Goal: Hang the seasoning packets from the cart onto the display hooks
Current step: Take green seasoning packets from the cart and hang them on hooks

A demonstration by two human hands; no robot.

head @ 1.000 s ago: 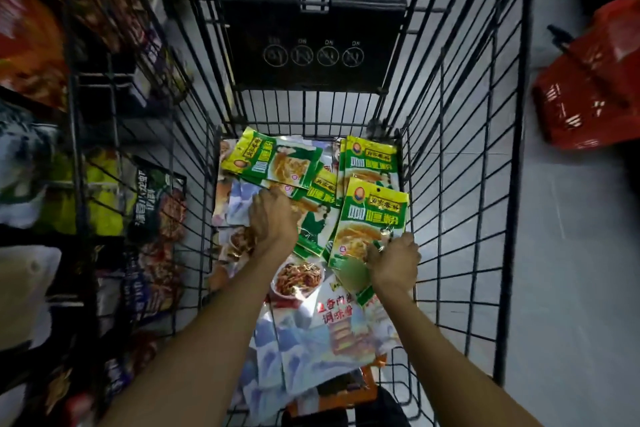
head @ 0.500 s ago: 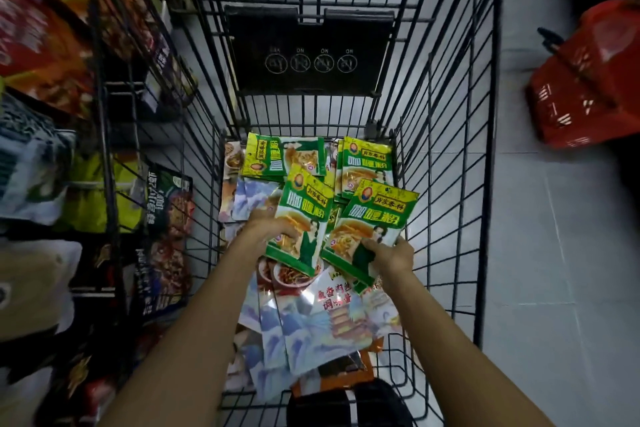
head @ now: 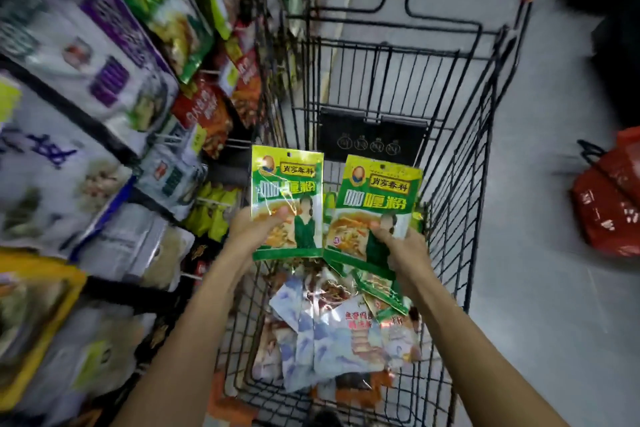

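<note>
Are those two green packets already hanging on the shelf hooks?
No: the left hand grips the left green packet and the right hand grips the right green packet, both above the cart.

Head-worn view, facing down, cart (head: 367, 135) close

Left hand (head: 256, 229) is gripping a green packet (head: 287, 198) upright above the black wire cart (head: 460, 156); right hand (head: 405, 250) is pinching a second green packet (head: 377, 208) just beside it. More packets (head: 339, 340) are lying in the cart bottom. Blurred hanging packets (head: 104, 80) are filling the left display; red basket (head: 613, 204) is sitting on the floor at right.
</note>
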